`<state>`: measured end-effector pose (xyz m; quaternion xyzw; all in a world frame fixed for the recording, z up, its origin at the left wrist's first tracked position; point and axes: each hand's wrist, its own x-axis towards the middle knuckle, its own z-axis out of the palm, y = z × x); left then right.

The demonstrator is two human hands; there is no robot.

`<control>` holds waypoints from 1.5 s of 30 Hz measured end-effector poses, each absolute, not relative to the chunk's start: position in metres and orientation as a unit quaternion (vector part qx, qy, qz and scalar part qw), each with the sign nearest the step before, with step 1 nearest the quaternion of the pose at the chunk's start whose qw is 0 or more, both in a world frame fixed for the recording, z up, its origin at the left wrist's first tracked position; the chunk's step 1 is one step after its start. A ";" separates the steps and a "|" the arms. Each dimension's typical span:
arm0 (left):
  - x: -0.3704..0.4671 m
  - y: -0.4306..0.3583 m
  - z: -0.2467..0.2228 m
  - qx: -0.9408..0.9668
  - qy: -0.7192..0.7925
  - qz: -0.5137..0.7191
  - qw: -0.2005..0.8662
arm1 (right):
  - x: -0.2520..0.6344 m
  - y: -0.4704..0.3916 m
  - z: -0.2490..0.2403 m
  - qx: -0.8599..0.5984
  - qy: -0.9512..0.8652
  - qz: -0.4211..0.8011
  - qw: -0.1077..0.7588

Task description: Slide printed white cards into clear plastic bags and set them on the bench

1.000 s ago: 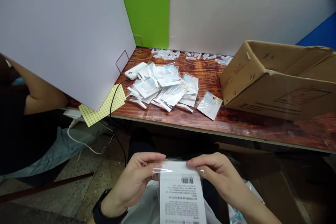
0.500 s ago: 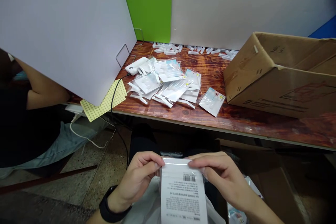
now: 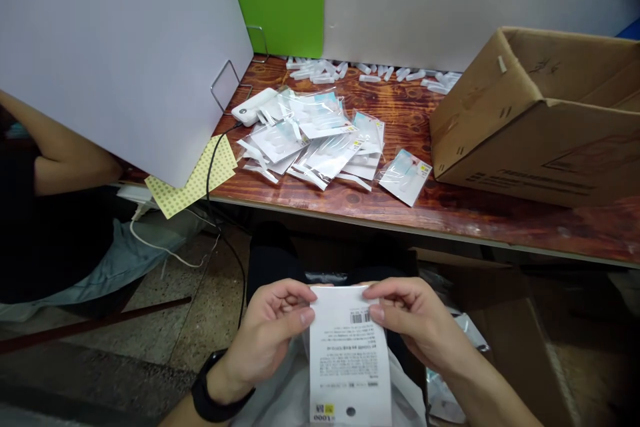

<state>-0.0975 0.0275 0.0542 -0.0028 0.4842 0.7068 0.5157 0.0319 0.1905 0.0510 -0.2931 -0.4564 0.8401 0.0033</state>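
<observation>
In front of my lap, a white printed card pack (image 3: 350, 353) with a barcode, small text and a round hole faces me upside down. My left hand (image 3: 275, 320) pinches its upper left corner between thumb and fingers. At the upper right corner my right hand (image 3: 407, 313) grips it the same way. Whitish plastic (image 3: 290, 387) lies behind the card over my lap. Ahead on the table, a pile of clear-bagged cards (image 3: 325, 153) is stacked loosely, and a single bagged card (image 3: 405, 177) lies to its right.
A cardboard box (image 3: 505, 147) stands on the table's right side. Small white tubes (image 3: 320, 71) line the back panel. A white device (image 3: 257, 107) with a black cable and yellow dotted sticker sheets (image 3: 195, 177) lie left. Another person's arm (image 3: 75, 153) shows beyond the white partition.
The view has tipped down, so the table sits higher in the picture. More of the card's lower end shows, with its hole and yellow label. Both hands keep hold of its top corners.
</observation>
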 end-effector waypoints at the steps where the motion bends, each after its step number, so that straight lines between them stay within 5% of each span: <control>1: -0.097 0.027 0.054 -0.010 0.472 0.711 0.522 | 0.033 0.192 0.049 -0.293 -0.439 0.849 -0.003; 6: -0.091 0.030 0.052 0.019 0.510 0.703 0.496 | 0.031 0.190 0.045 -0.302 -0.439 0.846 0.021; 13: -0.081 0.037 0.062 0.070 0.650 0.633 0.415 | 0.008 0.166 0.044 -0.366 -0.623 0.681 0.121; 27: -0.104 0.042 0.068 0.012 0.447 0.730 0.517 | 0.027 0.200 0.050 -0.281 -0.333 0.900 0.014; 37: -0.118 0.051 0.060 0.123 0.356 0.769 0.517 | 0.027 0.224 0.072 -0.199 -0.509 0.837 0.038; 41: -0.146 0.067 0.049 0.257 0.534 0.724 0.353 | 0.022 0.260 0.082 -0.282 -0.671 0.653 0.209; 45: -0.192 0.105 0.035 0.415 0.797 0.438 -0.016 | 0.002 0.313 0.057 -0.256 -0.806 0.307 0.438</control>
